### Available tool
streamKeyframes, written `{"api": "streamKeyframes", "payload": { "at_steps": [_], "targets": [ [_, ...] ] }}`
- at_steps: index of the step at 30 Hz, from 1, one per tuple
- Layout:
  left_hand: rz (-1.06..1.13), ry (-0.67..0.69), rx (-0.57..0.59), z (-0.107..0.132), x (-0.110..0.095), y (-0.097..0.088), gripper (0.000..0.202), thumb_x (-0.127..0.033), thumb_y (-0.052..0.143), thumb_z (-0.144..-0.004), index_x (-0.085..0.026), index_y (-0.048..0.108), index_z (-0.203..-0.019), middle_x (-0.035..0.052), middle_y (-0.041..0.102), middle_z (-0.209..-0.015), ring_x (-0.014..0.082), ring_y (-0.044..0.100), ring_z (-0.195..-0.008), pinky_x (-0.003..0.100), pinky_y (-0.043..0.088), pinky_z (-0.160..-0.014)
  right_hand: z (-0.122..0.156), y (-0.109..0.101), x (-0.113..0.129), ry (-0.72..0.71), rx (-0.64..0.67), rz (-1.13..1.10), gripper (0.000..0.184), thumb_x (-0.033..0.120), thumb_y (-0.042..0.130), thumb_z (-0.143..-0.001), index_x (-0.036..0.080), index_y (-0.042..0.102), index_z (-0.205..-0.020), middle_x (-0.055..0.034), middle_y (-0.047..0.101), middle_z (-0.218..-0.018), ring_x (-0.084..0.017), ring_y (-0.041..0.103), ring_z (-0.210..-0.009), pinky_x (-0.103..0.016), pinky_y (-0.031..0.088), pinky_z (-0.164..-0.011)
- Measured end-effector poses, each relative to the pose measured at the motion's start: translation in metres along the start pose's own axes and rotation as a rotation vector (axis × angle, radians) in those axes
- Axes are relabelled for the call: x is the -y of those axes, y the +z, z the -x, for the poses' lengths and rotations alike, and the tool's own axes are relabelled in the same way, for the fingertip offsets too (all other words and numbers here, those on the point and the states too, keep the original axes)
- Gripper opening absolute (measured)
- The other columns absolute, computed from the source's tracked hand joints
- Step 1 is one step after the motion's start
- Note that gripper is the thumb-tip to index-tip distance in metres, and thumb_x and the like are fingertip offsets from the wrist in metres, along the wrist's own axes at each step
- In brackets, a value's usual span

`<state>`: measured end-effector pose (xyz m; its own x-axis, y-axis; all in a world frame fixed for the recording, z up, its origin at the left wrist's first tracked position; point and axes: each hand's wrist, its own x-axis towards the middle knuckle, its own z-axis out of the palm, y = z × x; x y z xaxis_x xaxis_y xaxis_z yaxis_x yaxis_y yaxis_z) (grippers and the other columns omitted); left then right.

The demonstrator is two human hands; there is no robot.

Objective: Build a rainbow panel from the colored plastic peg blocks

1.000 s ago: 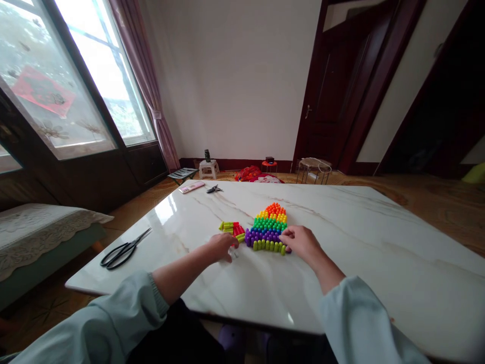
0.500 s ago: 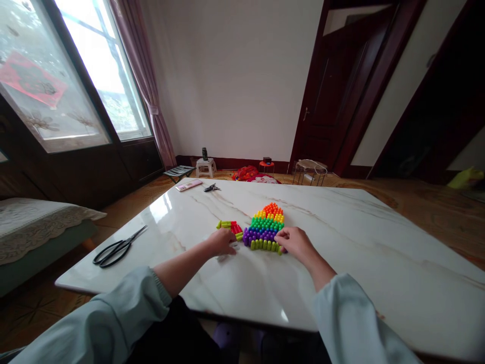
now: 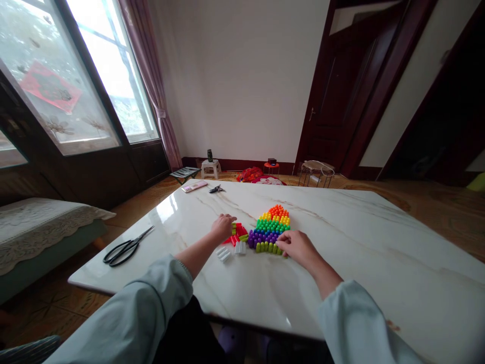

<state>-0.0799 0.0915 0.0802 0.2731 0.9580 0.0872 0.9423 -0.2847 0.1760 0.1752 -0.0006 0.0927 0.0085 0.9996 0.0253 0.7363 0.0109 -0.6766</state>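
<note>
A rainbow-coloured beadwork piece (image 3: 270,226) lies on the marble-patterned table, with orange, yellow, green, blue and purple bands. A row of olive-green beads (image 3: 267,247) runs along its near edge. My right hand (image 3: 297,245) is closed in a pinch at the near right corner of the beadwork; its fingertips are partly hidden. To the left, my left hand (image 3: 223,227) hovers with fingers stretched over small red pieces (image 3: 239,230) and olive-green ones. White tube-like pieces (image 3: 240,247) lie just in front of these, with more white pieces (image 3: 223,254) nearer me.
Black-handled scissors (image 3: 128,247) lie at the table's left side. Small dark pliers (image 3: 217,189) and a pink flat item (image 3: 194,186) are near the far edge. Stools (image 3: 210,169) stand on the floor beyond, and a bed (image 3: 49,222) is at the left.
My left hand has moved up and away from the white pieces, uncovering them, to the red and olive-green pieces. The right hand stays at the beadwork corner. The view has shifted slightly.
</note>
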Motion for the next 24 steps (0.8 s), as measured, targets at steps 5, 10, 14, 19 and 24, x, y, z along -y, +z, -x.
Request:
{"api": "streamKeyframes", "payload": {
  "at_steps": [5,10,14,19,24],
  "targets": [
    [-0.026,0.013,0.066,-0.005,0.005,0.01,0.024,-0.013,0.057,-0.077,-0.024,0.07,-0.095,0.0062,0.066,-0.1,0.023,0.059,-0.1,0.031,0.046,-0.082,-0.001,0.001,-0.001,-0.013,0.004,-0.006,0.01,0.026,0.061,-0.075,0.019,0.067,-0.076,-0.0001,0.069,-0.062,-0.014,0.066,-0.055,-0.021,0.046,-0.055],
    [0.044,-0.033,-0.055,-0.006,0.0,0.006,0.023,-0.011,0.052,-0.082,-0.02,0.066,-0.098,0.0101,0.065,-0.104,0.0239,0.059,-0.104,0.033,0.048,-0.084,-0.004,0.002,-0.006,-0.006,-0.012,-0.035,0.009,0.026,0.061,-0.076,0.019,0.067,-0.076,0.0002,0.068,-0.063,-0.013,0.066,-0.053,-0.021,0.047,-0.055],
    [0.803,-0.087,-0.063,-0.006,-0.02,0.005,0.019,-0.018,0.054,-0.087,-0.017,0.056,-0.106,0.0068,0.068,-0.092,0.0168,0.065,-0.086,0.033,0.052,-0.081,-0.003,0.001,0.002,-0.01,-0.08,-0.133,0.016,0.025,0.063,-0.076,0.018,0.067,-0.089,-0.0009,0.07,-0.076,-0.011,0.064,-0.051,-0.021,0.048,-0.053],
    [1.484,0.078,0.313,0.012,-0.057,0.008,0.036,-0.033,0.076,-0.073,-0.015,0.053,-0.095,0.0001,0.065,-0.075,0.0128,0.065,-0.075,0.035,0.055,-0.079,0.002,0.004,0.021,-0.032,-0.067,-0.331,0.037,0.022,0.068,-0.074,0.017,0.062,-0.111,-0.0021,0.069,-0.089,-0.009,0.063,-0.055,-0.02,0.051,-0.055],
    [1.552,0.116,0.393,0.025,-0.078,0.0,0.047,-0.039,0.082,-0.064,-0.015,0.053,-0.093,-0.0046,0.062,-0.065,0.011,0.065,-0.068,0.035,0.056,-0.08,0.004,0.004,0.024,-0.08,-0.103,-0.386,0.023,0.025,0.068,-0.072,0.017,0.066,-0.094,-0.0001,0.067,-0.073,-0.012,0.063,-0.058,-0.023,0.054,-0.058]
  ]
}}
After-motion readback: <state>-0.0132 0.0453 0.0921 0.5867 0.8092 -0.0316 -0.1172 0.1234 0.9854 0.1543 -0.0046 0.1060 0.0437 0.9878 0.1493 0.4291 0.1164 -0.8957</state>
